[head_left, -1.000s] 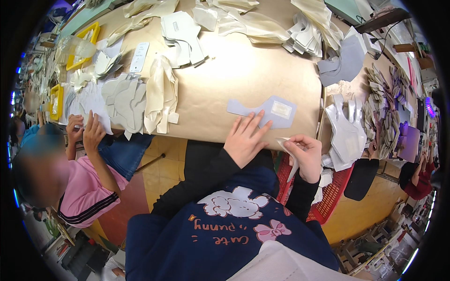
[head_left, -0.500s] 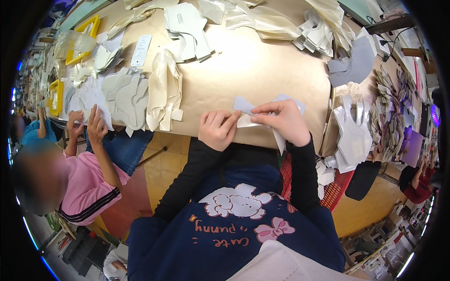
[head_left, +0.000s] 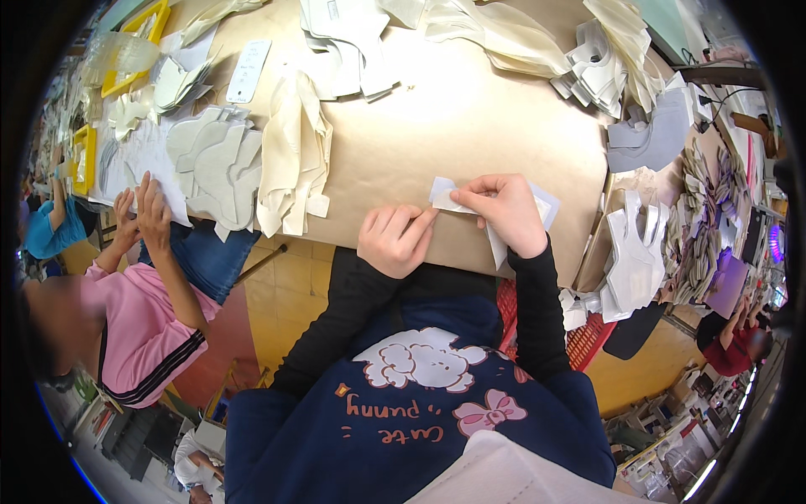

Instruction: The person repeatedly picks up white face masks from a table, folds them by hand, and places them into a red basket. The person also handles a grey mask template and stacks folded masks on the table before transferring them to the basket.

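Both hands have come together at the near edge of the brown worktop (head_left: 470,126), where a second ago they were apart: then the left hand lay flat on the paper-covered surface and the right held a thin strip off to the side. Now the right hand (head_left: 504,210) is curled over a pale, light-blue cut piece (head_left: 443,193), its fingers pinching the piece's upper edge, while the left hand (head_left: 393,242) lies just beside it with fingers loosely bent and a fingertip touching the piece's left corner. A narrow white strip (head_left: 497,250) hangs below the right palm. The piece has thus shifted from lying alone on the worktop to being held and steadied by both hands, which suggests the strip is being fitted or pressed onto it. To the left, a co-worker in a pink top (head_left: 126,319) handles white cut shapes (head_left: 210,160), and stacks of cream pieces (head_left: 294,160) lie near.
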{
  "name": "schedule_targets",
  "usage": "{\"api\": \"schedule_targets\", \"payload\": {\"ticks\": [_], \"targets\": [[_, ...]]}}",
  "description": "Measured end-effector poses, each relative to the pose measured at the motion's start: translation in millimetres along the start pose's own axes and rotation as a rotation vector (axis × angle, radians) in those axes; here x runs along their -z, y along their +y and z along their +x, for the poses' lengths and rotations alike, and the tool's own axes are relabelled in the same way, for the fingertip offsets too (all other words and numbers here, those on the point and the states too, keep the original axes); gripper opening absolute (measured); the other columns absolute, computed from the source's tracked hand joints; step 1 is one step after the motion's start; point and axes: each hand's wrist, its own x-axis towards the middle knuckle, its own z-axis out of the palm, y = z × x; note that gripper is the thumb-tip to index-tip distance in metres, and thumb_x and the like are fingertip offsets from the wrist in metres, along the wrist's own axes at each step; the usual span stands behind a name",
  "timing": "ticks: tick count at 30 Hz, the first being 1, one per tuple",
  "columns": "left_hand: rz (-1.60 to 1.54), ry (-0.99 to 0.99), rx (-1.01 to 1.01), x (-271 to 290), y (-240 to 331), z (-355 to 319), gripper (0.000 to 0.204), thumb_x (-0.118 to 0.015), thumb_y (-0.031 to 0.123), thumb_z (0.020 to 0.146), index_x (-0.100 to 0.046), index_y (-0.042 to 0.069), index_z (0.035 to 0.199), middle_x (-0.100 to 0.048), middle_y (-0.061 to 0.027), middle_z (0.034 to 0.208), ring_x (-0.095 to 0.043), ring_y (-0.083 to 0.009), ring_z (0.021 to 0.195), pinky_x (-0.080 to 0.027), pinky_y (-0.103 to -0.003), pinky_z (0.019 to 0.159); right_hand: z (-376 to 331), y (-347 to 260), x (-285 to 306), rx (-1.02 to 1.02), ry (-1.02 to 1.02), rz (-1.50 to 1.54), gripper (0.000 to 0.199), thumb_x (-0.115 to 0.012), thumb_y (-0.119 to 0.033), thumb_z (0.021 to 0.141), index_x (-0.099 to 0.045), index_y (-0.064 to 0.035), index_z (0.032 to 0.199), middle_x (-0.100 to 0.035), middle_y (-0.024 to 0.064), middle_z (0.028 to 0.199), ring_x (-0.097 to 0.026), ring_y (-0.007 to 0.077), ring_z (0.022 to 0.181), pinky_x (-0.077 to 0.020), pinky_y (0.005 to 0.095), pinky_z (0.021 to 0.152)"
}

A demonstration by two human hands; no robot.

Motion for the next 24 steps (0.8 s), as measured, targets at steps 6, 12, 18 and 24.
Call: {"api": "schedule_targets", "payload": {"ticks": [6,12,18,24], "targets": [[0.012,0.013,0.019,-1.6,-0.2,-1.9,0.033,-0.076,0.004,0.071,-0.079,0.014,0.103,-0.061,0.0032,0.081,-0.06,-0.0165,0.073,-0.046,-0.031,0.07,4.6,0.1,-5.3,-0.059,0.048,0.025,0.021,-0.077,-0.015,0.087,-0.075,0.0058,0.085,-0.066,0.0025,0.067,-0.052,0.005,0.049,-0.0381,0.0214,0.047],[0.01,0.015,0.018,-2.1,-0.3,-1.4,0.034,-0.075,0.004,0.071,-0.079,0.014,0.103,-0.061,0.0036,0.081,-0.06,-0.0158,0.074,-0.045,-0.031,0.071,4.0,-0.3,-6.7,-0.049,0.06,-0.017,0.021,-0.076,-0.016,0.087,-0.075,0.0052,0.085,-0.067,0.0024,0.067,-0.051,0.0048,0.049,-0.0382,0.0213,0.046],[-0.001,0.03,0.022,-2.4,-1.2,-3.7,0.034,-0.076,0.004,0.071,-0.079,0.014,0.103,-0.061,0.0036,0.081,-0.06,-0.016,0.074,-0.045,-0.031,0.07,4.5,0.4,-8.7,-0.034,0.083,-0.071,0.022,-0.077,-0.016,0.086,-0.075,0.0053,0.085,-0.066,0.0023,0.066,-0.051,0.0049,0.049,-0.0383,0.0213,0.046],[0.042,0.028,0.035,-1.7,-1.1,-5.2,0.03,-0.077,0.012,0.078,-0.077,0.015,0.108,-0.061,0.0036,0.087,-0.06,-0.015,0.079,-0.044,-0.031,0.075,4.5,2.0,-9.0,-0.013,0.092,-0.096,0.022,-0.077,-0.016,0.086,-0.075,0.0055,0.083,-0.065,0.0023,0.064,-0.05,0.0048,0.049,-0.0381,0.0216,0.047]]}}
